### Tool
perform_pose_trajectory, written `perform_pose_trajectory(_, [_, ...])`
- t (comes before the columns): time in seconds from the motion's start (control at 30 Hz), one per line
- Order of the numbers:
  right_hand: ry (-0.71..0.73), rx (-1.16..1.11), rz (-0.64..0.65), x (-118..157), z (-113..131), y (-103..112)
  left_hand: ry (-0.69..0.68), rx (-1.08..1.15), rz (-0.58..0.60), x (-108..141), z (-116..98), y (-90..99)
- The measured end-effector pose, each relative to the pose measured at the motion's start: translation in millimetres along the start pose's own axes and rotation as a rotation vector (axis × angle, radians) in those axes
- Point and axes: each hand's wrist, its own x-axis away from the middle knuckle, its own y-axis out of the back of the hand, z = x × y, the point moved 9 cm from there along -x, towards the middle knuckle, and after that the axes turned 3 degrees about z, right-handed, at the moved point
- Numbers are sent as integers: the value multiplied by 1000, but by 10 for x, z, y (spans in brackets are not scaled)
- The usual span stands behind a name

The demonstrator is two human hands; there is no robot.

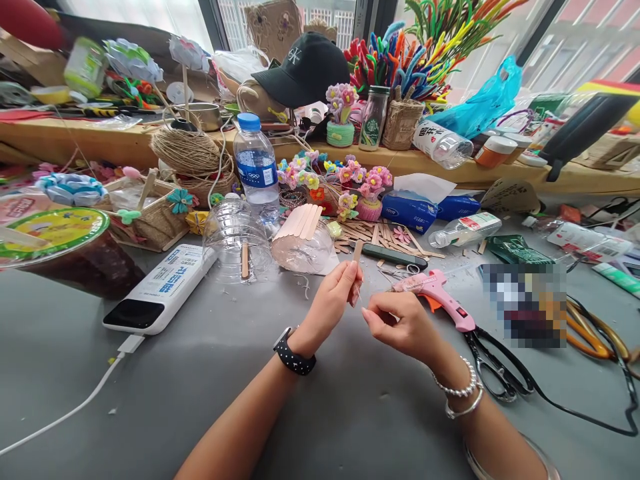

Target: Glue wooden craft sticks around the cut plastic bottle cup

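A short wooden craft stick (358, 251) stands upright in my left hand (336, 297), whose fingers are closed around its lower end. My right hand (403, 323) is just to the right, thumb and forefinger pinched at a thin, pale strand; the strand is too fine to make out well. Behind my hands lies a clear plastic bottle piece (305, 250) with several craft sticks (301, 222) side by side on top. Another clear bottle piece (235, 233) with one stick (245, 260) on it sits to its left. A pink glue gun (440, 293) rests beyond my right hand.
Loose craft sticks (375, 233) and a dark green cutter (393, 255) lie behind my hands. Black scissors (497, 373) and a cable are at right. A power bank (160, 290), a lidded cup (75, 247) and a water bottle (256, 167) stand or lie left.
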Motion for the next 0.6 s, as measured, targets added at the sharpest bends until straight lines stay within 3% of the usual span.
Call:
perform_pose_trajectory(0.07, [-39, -69, -45, 1, -31, 75, -35, -29, -11, 4, -47, 13])
perform_pose_trajectory(0.27, [-68, -333, -347, 62, -170, 379, -11, -60, -5, 7, -23, 3])
perform_pose_trajectory(0.4, [-134, -472, -299, 54, -282, 287, -26, -93, -28, 11, -32, 13])
perform_pose_trajectory(0.6, [-180, -505, -291, 70, -330, 255, -50, -140, -9, 22, -56, -33])
